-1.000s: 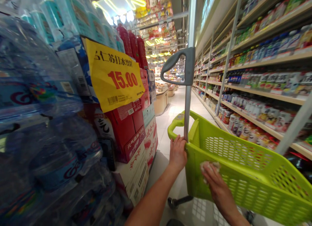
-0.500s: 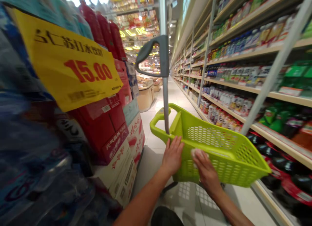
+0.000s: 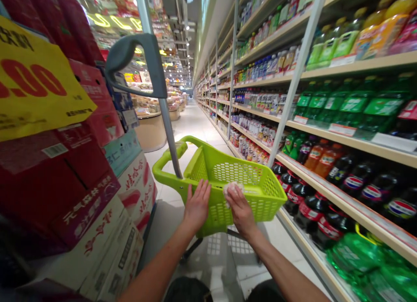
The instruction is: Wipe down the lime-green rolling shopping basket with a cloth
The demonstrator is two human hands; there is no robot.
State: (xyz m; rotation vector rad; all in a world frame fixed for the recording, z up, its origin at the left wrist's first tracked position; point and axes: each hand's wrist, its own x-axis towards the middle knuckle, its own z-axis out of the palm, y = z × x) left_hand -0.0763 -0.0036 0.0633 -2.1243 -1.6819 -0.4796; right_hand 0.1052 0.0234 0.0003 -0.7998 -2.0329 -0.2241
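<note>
While the left hand (image 3: 197,208) lies on the near rim of the one green cart basket (image 3: 262,208), fingers stretched out and unclenched, the right hand (image 3: 241,210) just beside it has one crumpled whitish cloth (image 3: 239,186) bunched in its fingers, up against that same rim. So yeah, two hands, one basket, and it's right ahead in the aisle between the stacked boxes (image 3: 135,184) and the shelves (image 3: 358,143). One metal pole (image 3: 171,141) rises at its left end, with one grey handle (image 3: 159,67). Shelf-wise I count two orange bottles (image 3: 315,155) and three dark bottles with round red-white-blue labels (image 3: 374,192).
</note>
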